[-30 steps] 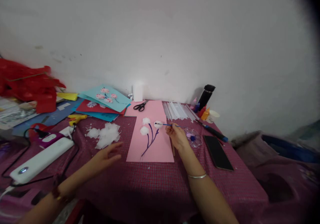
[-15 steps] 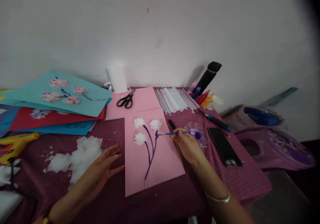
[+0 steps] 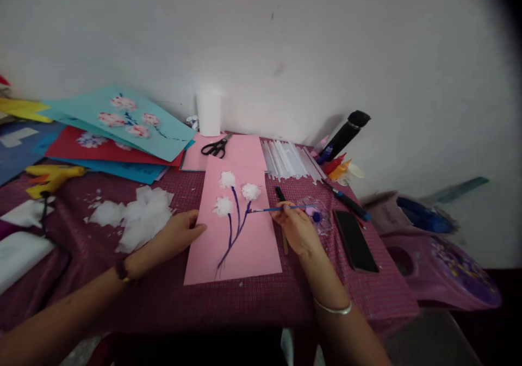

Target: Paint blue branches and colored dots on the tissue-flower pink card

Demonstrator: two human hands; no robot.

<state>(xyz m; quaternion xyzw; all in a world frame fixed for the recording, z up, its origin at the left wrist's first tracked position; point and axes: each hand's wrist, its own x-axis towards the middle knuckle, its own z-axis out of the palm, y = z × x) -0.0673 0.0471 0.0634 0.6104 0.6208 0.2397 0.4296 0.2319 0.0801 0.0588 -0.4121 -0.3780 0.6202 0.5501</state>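
A sheet of pink paper (image 3: 248, 257) lies at a slant in front of me, with purple painted stems (image 3: 234, 241) and several white fluffy cotton flower heads (image 3: 250, 192). My left hand (image 3: 179, 234) grips the sheet's left edge, its thumb over the paper. Between the closed fingers of my right hand (image 3: 297, 227) is a thin blue paintbrush (image 3: 267, 210). Its tip meets the purple stem below the right flower. Just beyond that hand sits a clear palette (image 3: 325, 222) with purple paint.
Cotton (image 3: 147, 216) lies left of the sheet, near a yellow glue gun (image 3: 53, 179). Black scissors (image 3: 215, 147) rest on more pink paper behind. White sticks (image 3: 285, 159), paint bottles (image 3: 336, 167), a blue-handled tool (image 3: 350, 203) and a phone (image 3: 354, 241) are to the right.
My left hand has reached the pink sheet and taken its left edge. The sheet has turned clockwise, its lower end shifting left. The brush stays at the right stem in my right hand.
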